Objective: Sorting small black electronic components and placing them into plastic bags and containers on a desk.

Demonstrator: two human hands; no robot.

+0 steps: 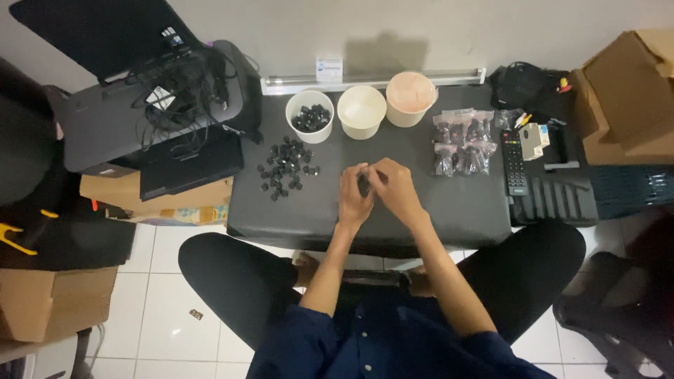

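Left hand point(353, 198) and right hand point(394, 188) meet over middle of low black padded table point(456, 210), fingertips pinched together on small dark piece point(364, 184) — mostly hidden, shape unclear. Loose pile of small black plastic parts point(286, 167) lies left of hands, well apart. Behind: white paper cup holding more black parts point(310, 116), empty white cup point(361, 111), pinkish cup point(411, 99). Right of hands — clear bags of dark parts point(463, 144), black remote point(513, 163).
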